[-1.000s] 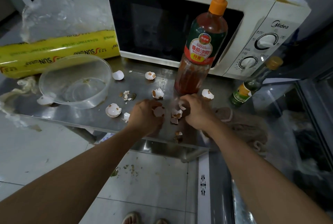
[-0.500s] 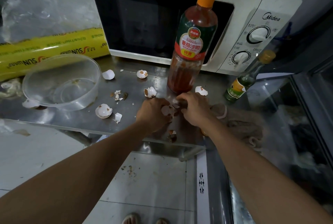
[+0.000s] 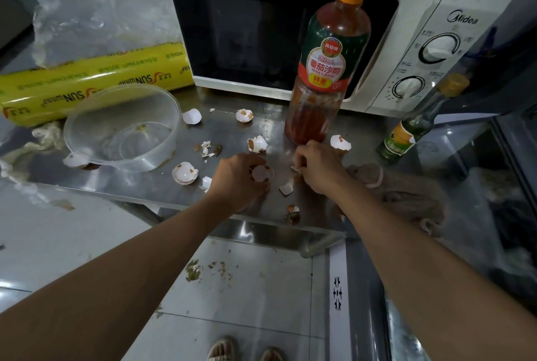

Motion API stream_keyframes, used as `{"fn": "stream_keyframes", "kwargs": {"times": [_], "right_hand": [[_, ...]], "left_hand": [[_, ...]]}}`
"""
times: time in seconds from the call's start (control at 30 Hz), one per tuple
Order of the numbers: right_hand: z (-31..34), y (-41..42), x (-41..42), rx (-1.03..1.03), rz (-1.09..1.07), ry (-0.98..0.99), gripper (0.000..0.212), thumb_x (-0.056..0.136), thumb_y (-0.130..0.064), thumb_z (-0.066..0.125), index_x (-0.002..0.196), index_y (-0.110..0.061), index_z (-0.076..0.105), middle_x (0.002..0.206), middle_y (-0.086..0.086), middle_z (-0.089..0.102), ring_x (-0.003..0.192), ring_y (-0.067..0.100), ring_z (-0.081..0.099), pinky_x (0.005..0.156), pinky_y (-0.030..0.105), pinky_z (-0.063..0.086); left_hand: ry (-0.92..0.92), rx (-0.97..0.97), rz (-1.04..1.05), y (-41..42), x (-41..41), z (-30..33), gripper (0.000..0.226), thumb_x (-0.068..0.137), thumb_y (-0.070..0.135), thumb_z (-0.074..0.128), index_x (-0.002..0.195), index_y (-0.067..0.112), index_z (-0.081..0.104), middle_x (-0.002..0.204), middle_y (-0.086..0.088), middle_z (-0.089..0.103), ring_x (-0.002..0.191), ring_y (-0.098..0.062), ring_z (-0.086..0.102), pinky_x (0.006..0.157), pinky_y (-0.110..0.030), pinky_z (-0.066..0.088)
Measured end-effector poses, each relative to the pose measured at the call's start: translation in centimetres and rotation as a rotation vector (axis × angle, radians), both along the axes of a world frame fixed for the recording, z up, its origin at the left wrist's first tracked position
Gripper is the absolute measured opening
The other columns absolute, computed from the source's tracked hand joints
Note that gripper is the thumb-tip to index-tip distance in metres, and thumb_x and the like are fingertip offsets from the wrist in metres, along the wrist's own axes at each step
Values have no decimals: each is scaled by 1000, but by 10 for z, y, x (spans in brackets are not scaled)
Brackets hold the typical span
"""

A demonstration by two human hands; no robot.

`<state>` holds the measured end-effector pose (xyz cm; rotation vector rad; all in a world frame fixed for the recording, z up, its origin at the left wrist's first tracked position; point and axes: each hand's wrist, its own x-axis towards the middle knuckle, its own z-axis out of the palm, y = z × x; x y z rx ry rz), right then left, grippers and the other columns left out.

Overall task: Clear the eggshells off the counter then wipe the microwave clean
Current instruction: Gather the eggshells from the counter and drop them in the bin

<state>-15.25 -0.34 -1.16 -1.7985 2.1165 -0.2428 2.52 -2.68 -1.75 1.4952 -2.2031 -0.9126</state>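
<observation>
Several broken eggshells lie scattered on the steel counter [image 3: 145, 186], among them a half shell [image 3: 184, 173] left of my hands and another shell [image 3: 340, 142] by the bottle. My left hand [image 3: 238, 179] curls round collected shells [image 3: 261, 173]. Beside it, my right hand [image 3: 318, 169] pinches a small shell piece [image 3: 295, 169] just above the counter. A loose fragment [image 3: 286, 188] lies between the two hands. The stained white microwave [image 3: 436, 49] stands at the back with its door closed.
A tall ketchup bottle [image 3: 328, 70] stands in front of the microwave door. A clear plastic bowl [image 3: 122, 128] and a yellow cling-wrap roll [image 3: 96, 81] sit at the left. A small green bottle [image 3: 412, 128] and a brown rag [image 3: 406, 195] are at the right.
My hands have drawn slightly apart; the right hand has lifted a small piece off the counter. The camera has shifted, so the counter sits more to the right in view.
</observation>
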Motion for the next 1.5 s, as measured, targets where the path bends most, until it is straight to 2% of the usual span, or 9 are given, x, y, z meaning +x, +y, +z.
{"fn": "stream_keyframes", "kwargs": {"times": [0.17,0.33,0.53,0.73,0.9,1.07,1.2,1.37,1.5], "right_hand": [[3,1,-1,36,-10,5,19,84,-2,58,90,-19,57,92,1,60,91,20,56,80,34,48],[5,4,-3,1,-18,10,20,83,-8,63,74,-23,54,87,-4,51,82,12,49,74,27,36],[12,12,0,37,27,6,19,79,-9,70,70,-22,59,91,0,64,88,17,59,79,35,51],[9,13,2,16,105,53,31,77,1,66,103,-15,61,105,4,60,93,19,58,79,36,52],[7,13,7,8,165,130,22,77,2,63,84,-19,62,95,0,59,86,20,58,72,37,52],[2,20,13,13,210,118,18,81,-3,63,79,-20,59,95,-1,56,87,18,54,69,33,47],[5,31,9,-38,223,-6,26,81,7,51,92,-14,62,100,6,58,89,20,55,67,29,42],[17,38,5,13,355,-46,48,79,14,48,118,-12,61,121,6,57,112,21,52,86,23,40],[13,46,9,57,457,23,48,82,11,49,123,-12,59,121,6,53,112,21,46,87,26,35]], "left_hand": [[-56,23,-10,2,6,-3,47,72,23,78,116,15,64,114,-6,67,102,-20,63,88,-29,51],[-57,16,-3,4,9,-5,46,73,24,78,116,17,65,113,-5,67,101,-20,62,86,-28,51],[-45,-6,-2,6,10,-6,45,72,24,78,114,18,66,112,-6,68,99,-22,63,82,-26,49],[-41,-10,8,11,17,-5,46,74,28,76,117,21,64,112,-3,67,95,-18,63,83,-34,54],[-7,-30,28,26,23,-1,47,73,26,77,117,18,63,112,-3,66,95,-17,64,82,-35,55],[35,-32,54,58,28,0,45,75,23,76,117,15,62,114,-1,65,96,-8,61,80,-14,47],[19,-5,130,93,30,-7,45,73,22,77,116,17,63,113,0,66,93,-6,58,81,-15,46],[49,9,205,127,23,-23,37,73,21,78,108,17,65,93,10,59,78,2,49,63,1,34],[102,88,204,136,16,-38,33,75,20,76,105,20,63,97,11,59,88,-3,54,72,-9,44]]}}
